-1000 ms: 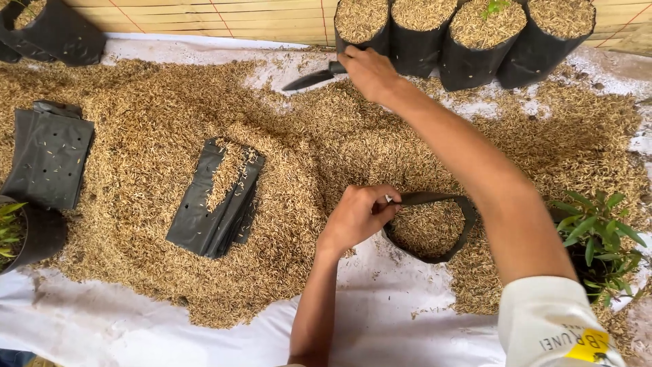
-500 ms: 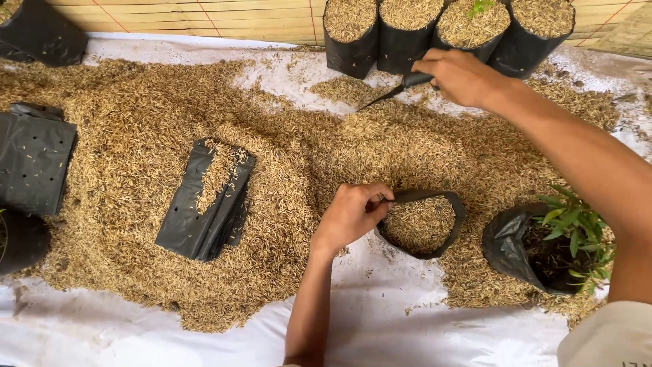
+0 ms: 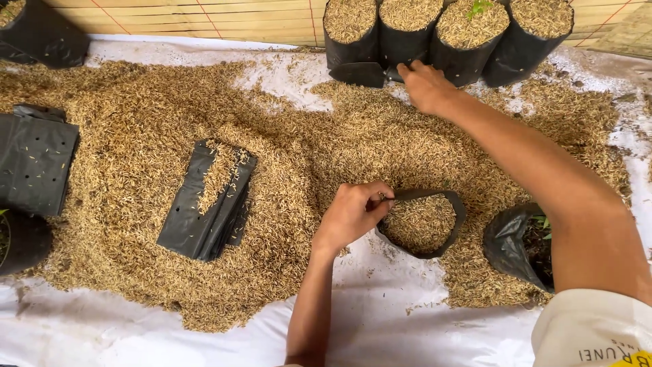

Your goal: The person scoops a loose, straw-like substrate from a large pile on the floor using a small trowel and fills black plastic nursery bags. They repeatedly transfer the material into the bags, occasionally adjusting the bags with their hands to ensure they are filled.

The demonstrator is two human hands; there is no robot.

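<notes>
Husk-strewn sheet [image 3: 421, 326] | left hand [image 3: 350, 216] pinches bag [image 3: 422, 223] rim | right hand [image 3: 424, 87] – grip unclear

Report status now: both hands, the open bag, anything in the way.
Left hand pinching rim of husk-filled open bag. Right hand on trowel by filled bags. Nothing between them but loose husk.

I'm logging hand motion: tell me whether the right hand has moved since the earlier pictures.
Yes. The right hand went from the husk pile's far edge up to the row of filled black bags and now touches them.
</notes>
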